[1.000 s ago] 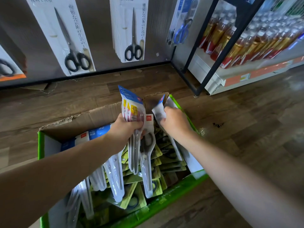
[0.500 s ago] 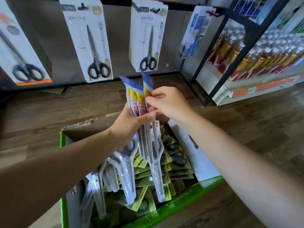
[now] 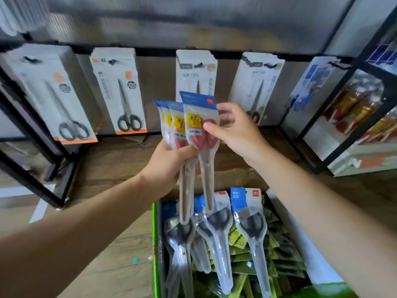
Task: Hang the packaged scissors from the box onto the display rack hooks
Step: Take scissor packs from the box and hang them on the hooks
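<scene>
My left hand (image 3: 169,166) grips a fan of several packaged red-handled scissors (image 3: 178,123) by their middles, blue header cards up. My right hand (image 3: 234,130) pinches the front packet (image 3: 198,117) of that fan at its right edge. Below them a green-edged cardboard box (image 3: 156,244) holds more packaged black-handled scissors (image 3: 249,224) and flat green packets. On the display rack's black rail (image 3: 154,51) hang white carded scissors (image 3: 122,89) on hooks; the card behind my packets is partly hidden.
A black metal frame (image 3: 40,168) stands on the wooden floor at the left. To the right is a black shelf frame (image 3: 335,117) with rows of bottled drinks (image 3: 361,110). Blue-handled scissors (image 3: 309,91) hang at the rack's right end.
The view has tilted up from the box to the rack. Both hands rose with the packets, and my right hand brought one packet to the front of the fan.
</scene>
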`<state>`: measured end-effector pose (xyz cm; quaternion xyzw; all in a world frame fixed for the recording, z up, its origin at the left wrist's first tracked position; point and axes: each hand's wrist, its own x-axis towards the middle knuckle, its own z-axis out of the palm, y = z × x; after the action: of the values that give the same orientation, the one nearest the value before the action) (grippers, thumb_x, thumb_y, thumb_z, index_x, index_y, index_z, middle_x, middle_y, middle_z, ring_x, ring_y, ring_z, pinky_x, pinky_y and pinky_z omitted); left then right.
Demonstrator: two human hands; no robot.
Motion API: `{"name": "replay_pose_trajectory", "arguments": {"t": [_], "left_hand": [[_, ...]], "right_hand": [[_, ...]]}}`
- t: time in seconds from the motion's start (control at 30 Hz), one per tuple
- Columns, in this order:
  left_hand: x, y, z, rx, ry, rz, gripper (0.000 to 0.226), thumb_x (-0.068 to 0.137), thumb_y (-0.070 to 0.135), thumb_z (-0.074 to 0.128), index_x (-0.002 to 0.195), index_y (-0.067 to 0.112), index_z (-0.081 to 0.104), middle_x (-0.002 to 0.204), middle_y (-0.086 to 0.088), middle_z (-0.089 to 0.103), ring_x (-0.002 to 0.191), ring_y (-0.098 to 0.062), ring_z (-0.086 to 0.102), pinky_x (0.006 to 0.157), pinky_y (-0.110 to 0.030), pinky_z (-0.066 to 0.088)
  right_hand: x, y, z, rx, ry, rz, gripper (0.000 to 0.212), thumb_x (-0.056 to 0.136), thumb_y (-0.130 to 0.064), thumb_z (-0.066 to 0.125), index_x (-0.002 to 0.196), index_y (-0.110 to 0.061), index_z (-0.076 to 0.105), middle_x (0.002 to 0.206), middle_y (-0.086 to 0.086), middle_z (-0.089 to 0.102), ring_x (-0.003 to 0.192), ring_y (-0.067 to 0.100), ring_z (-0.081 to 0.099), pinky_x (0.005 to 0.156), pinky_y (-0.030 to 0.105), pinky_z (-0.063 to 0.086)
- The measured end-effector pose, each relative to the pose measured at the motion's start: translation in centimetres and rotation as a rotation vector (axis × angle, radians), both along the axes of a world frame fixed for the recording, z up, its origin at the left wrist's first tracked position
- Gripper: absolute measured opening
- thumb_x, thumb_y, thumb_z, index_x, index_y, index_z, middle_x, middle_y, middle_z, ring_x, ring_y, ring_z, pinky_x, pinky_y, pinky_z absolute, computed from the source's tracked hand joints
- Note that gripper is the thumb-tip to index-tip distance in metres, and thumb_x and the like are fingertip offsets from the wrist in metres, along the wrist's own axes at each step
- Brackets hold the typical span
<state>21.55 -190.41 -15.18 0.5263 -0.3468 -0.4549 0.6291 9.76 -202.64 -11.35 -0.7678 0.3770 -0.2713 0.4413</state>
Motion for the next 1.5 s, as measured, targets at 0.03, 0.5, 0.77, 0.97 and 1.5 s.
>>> {"name": "replay_pose_trajectory", "arguments": {"t": [0.03,0.5,0.77,0.97,1.5], "left_hand": [[0.9,0.6,0.5,0.003,-0.006,0.015,0.028,0.088,0.0,0.062,0.116,0.004,0.066,0.106,-0.015,0.072,0.099,-0.028,0.069,0.077,-0.033,0.056],[11.2,7.6,11.1,-0.122,-0.02,0.28,0.029,0.095,0.018,0.06,0.124,0.011,0.064,0.116,-0.01,0.071,0.109,-0.026,0.068,0.102,-0.054,0.046],[15.3,10.4,17.5,-0.252,-0.103,0.411,0.027,0.097,0.011,0.057,0.122,0.007,0.063,0.111,-0.01,0.073,0.105,-0.024,0.07,0.086,-0.036,0.057],[17.7,13.1,21.4,-0.32,-0.142,0.47,0.024,0.095,0.011,0.059,0.118,0.013,0.066,0.108,-0.006,0.075,0.1,-0.02,0.072,0.077,-0.027,0.059],[20.5,15.2,26.1,-0.468,-0.358,0.876,0.03,0.091,0.029,0.066,0.12,0.022,0.058,0.103,0.003,0.071,0.095,-0.009,0.07,0.078,-0.03,0.059]], "right_hand": [[0.9,0.3,0.5,0.005,-0.024,0.033,0.058,0.083,-0.037,0.076,0.132,-0.033,0.046,0.116,-0.013,0.058,0.107,0.008,0.06,0.09,0.038,0.056],[14.1,5.3,9.7,-0.317,-0.29,0.247,0.06,0.083,-0.034,0.076,0.136,-0.036,0.048,0.133,-0.008,0.055,0.084,0.014,0.066,0.074,0.029,0.057],[19.7,7.5,16.2,-0.438,-0.436,0.28,0.044,0.091,-0.026,0.069,0.133,-0.028,0.056,0.126,-0.006,0.06,0.106,0.011,0.061,0.09,0.023,0.052],[23.4,9.3,20.9,-0.501,-0.551,0.312,0.041,0.093,-0.025,0.065,0.133,-0.024,0.055,0.119,0.001,0.065,0.072,0.012,0.063,0.063,0.016,0.051],[29.6,10.4,25.5,-0.707,-0.631,0.162,0.041,0.093,-0.007,0.064,0.133,-0.006,0.059,0.12,0.001,0.057,0.091,0.01,0.059,0.074,0.001,0.043]]}}
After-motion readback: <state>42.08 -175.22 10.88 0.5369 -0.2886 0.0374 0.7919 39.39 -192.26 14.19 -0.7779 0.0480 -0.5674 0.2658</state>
